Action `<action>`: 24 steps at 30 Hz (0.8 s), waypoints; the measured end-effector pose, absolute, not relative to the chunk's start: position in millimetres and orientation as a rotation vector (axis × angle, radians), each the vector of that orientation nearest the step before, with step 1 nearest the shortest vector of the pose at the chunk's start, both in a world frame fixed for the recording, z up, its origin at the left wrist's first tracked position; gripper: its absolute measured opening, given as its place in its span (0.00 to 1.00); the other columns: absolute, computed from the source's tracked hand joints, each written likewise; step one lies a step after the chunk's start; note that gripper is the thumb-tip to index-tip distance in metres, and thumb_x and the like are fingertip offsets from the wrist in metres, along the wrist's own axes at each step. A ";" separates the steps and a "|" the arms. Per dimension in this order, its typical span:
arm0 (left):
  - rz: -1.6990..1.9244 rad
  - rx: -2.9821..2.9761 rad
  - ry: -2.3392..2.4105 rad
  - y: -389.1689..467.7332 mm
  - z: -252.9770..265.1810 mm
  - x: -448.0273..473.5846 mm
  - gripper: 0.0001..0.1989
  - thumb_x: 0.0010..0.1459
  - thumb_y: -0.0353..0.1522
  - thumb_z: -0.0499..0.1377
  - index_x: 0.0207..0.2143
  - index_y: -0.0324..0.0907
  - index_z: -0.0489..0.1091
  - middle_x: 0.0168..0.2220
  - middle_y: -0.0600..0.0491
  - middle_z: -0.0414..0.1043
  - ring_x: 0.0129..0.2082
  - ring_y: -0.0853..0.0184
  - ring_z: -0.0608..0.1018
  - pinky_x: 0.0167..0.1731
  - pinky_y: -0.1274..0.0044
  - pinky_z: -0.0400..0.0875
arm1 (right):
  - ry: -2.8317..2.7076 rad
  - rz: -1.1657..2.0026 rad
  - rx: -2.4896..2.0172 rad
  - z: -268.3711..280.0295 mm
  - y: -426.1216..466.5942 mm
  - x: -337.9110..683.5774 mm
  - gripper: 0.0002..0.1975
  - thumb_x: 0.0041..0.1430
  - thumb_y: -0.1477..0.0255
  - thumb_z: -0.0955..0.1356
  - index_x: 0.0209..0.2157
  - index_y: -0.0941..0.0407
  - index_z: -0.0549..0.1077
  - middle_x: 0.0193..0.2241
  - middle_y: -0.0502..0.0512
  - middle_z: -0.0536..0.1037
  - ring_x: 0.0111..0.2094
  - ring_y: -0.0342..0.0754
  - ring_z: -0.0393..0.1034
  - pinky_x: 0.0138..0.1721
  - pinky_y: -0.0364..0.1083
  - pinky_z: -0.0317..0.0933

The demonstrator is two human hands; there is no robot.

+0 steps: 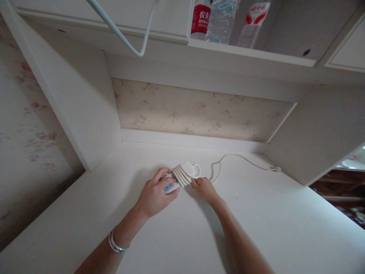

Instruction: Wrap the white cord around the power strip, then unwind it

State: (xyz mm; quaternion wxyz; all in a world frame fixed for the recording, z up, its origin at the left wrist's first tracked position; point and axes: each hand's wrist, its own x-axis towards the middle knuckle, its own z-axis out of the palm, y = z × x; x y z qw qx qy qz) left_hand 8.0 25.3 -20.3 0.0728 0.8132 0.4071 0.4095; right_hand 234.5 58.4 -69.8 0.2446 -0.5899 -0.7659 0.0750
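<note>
A white power strip [188,168] with blue socket panels is tilted just over the white desktop, several turns of its pale cord [182,176] wound around its middle. My left hand [155,193] is wrapped round the near left end of the strip, fingers on top and thumb along the lower edge. Close to the coil's right side, my right hand [204,189] is closed on the cord. The cord's loose part runs from there in a loop over the desk to the plug [276,168] at the right. My right fingertips are partly hidden.
The white desktop [176,243] is bounded by a left side panel [74,87] and a right panel [319,125]. Overhead, a shelf [256,53] holds plastic bottles [201,19]. A light blue cable [122,36] hangs down at upper left. Floral wallpaper [185,108] shows behind.
</note>
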 end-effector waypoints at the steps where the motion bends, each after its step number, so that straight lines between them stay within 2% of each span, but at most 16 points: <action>1: 1.232 2.449 1.311 28.0 -22.0 7.3 0.09 0.54 0.34 0.59 0.39 0.47 0.72 0.50 0.52 0.65 0.39 0.69 0.76 0.39 0.76 0.73 | -2.119 0.148 -1.626 -67.8 55.4 230.9 0.26 0.66 0.59 0.55 0.23 0.54 0.73 0.18 0.51 0.74 0.19 0.42 0.63 0.23 0.43 0.43; 4: 1.215 2.481 1.560 33.0 -25.2 6.2 0.09 0.56 0.35 0.56 0.40 0.48 0.71 0.50 0.52 0.65 0.39 0.67 0.76 0.36 0.76 0.73 | -2.209 -0.066 -1.610 -60.4 43.6 217.0 0.26 0.67 0.61 0.54 0.24 0.53 0.74 0.19 0.52 0.76 0.18 0.42 0.65 0.23 0.44 0.41; 8: 1.046 2.568 1.785 35.9 -25.9 4.9 0.09 0.58 0.34 0.54 0.41 0.47 0.69 0.50 0.51 0.65 0.37 0.66 0.76 0.35 0.75 0.71 | -2.280 -0.351 -1.381 -52.1 29.9 200.7 0.25 0.66 0.64 0.57 0.19 0.56 0.70 0.15 0.52 0.73 0.16 0.40 0.62 0.25 0.46 0.41; 11: 0.833 2.670 1.771 37.3 -29.1 5.4 0.09 0.58 0.33 0.54 0.41 0.46 0.69 0.50 0.51 0.66 0.36 0.66 0.76 0.36 0.75 0.71 | -2.218 -0.505 -1.162 -49.2 26.1 197.9 0.22 0.64 0.68 0.61 0.16 0.57 0.67 0.12 0.50 0.69 0.15 0.39 0.57 0.27 0.46 0.42; 14: 0.613 2.778 1.565 35.9 -33.8 9.4 0.10 0.56 0.32 0.56 0.41 0.48 0.70 0.50 0.54 0.66 0.37 0.66 0.76 0.37 0.75 0.71 | -2.094 -0.601 -1.048 -47.5 27.2 202.9 0.22 0.61 0.70 0.64 0.14 0.57 0.64 0.11 0.48 0.66 0.16 0.39 0.55 0.28 0.46 0.43; 19: 0.445 2.847 1.090 25.7 -31.7 15.8 0.10 0.55 0.34 0.58 0.41 0.51 0.70 0.47 0.57 0.68 0.40 0.66 0.75 0.41 0.75 0.70 | -1.964 -0.522 -1.027 -44.6 31.2 214.5 0.22 0.61 0.71 0.65 0.13 0.57 0.62 0.12 0.48 0.64 0.19 0.39 0.55 0.30 0.45 0.47; 24: 0.386 2.790 0.862 15.4 -24.4 12.4 0.08 0.53 0.35 0.60 0.37 0.50 0.73 0.44 0.57 0.70 0.37 0.67 0.76 0.39 0.76 0.68 | -1.983 -0.271 -1.049 -44.5 34.3 217.6 0.24 0.63 0.66 0.62 0.14 0.57 0.63 0.13 0.48 0.62 0.20 0.41 0.55 0.31 0.44 0.48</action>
